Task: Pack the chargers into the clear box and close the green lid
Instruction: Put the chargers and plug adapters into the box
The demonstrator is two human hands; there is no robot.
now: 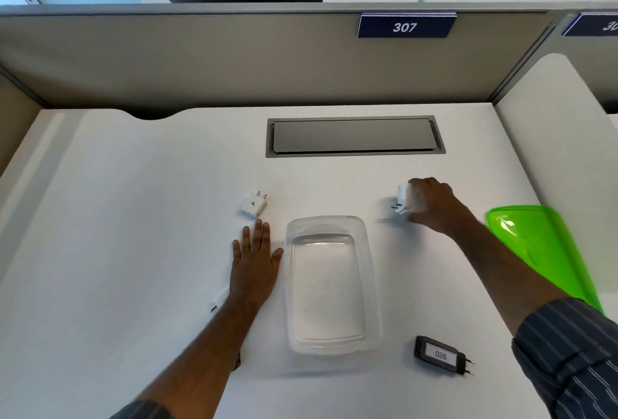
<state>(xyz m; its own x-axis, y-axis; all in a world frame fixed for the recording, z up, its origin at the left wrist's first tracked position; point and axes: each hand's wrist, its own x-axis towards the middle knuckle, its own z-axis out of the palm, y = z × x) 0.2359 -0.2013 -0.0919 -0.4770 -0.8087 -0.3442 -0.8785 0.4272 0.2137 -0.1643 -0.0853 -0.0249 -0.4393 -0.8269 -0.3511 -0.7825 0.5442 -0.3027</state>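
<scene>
The clear box [371,271] sits open in the middle of the white desk, with nothing in it. My right hand [431,204] is closed around a white charger [403,199] to the box's upper right, its pins pointing left. My left hand [255,258] lies flat, fingers spread, just left of the box. A second white charger [254,205] lies just beyond its fingertips. A small white piece [220,298] peeks out from under my left wrist. A black charger labelled 026 [439,354] rests at the box's lower right. The green lid [541,248] lies at the right, partly behind my right forearm.
A grey cable hatch [354,136] is set into the desk behind the box. Beige partition walls [200,57] close off the back and the right side, with a sign reading 307 [405,26].
</scene>
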